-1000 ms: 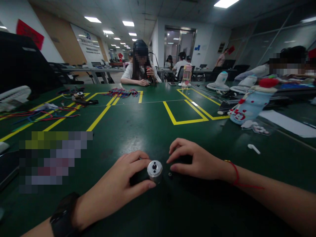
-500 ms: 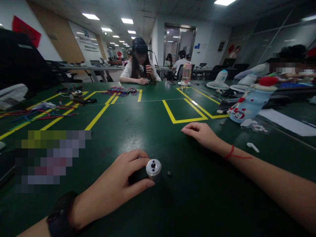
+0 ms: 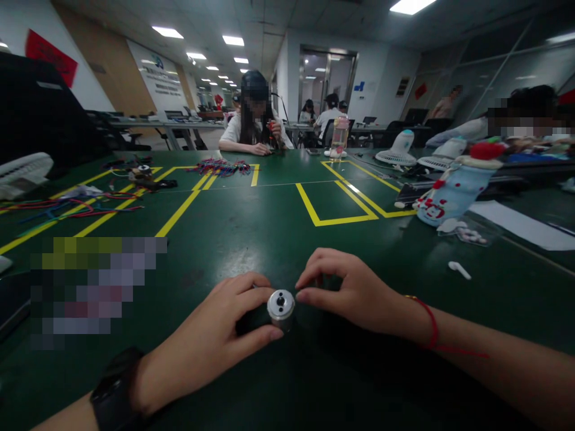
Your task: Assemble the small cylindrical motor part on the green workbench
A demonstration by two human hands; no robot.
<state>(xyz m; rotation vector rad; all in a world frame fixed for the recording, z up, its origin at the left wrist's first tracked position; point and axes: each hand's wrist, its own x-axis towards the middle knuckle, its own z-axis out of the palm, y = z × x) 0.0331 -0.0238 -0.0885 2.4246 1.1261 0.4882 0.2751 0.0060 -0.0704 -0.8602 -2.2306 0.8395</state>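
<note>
The left hand (image 3: 211,341) grasps a small metal cylinder (image 3: 281,307) that stands on the green worktop (image 3: 269,239); thumb and fingers close around its dark back part. The round end face with a center hole points toward the camera and a little up, so its long axis runs away from the person. The right hand (image 3: 354,290) is just to the right of the cylinder, fingers curled, with one fingertip touching or almost touching its rim. I cannot tell if this hand pinches something small. The left hand is nearer.
</note>
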